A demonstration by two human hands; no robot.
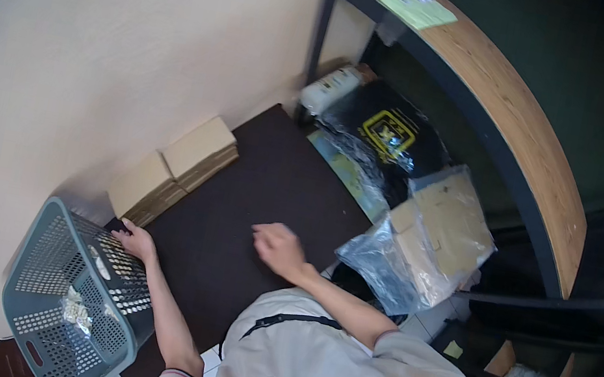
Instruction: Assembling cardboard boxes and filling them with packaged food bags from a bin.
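At eight o'clock, the basket (50,258), with white pieces (77,311) inside, is touched by the left hand (138,242); whether it is grasped cannot be told. At nine, boxes (198,147) are already lined up; what is left is not shown. Toward six, the right hand (278,248) is held half-curled, seemingly empty.

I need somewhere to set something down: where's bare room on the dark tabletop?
The dark tabletop is bare between the cardboard boxes and your right hand, and between your forearms. It's crowded at the green basket by your left hand and by the bagged cardboard on the right.
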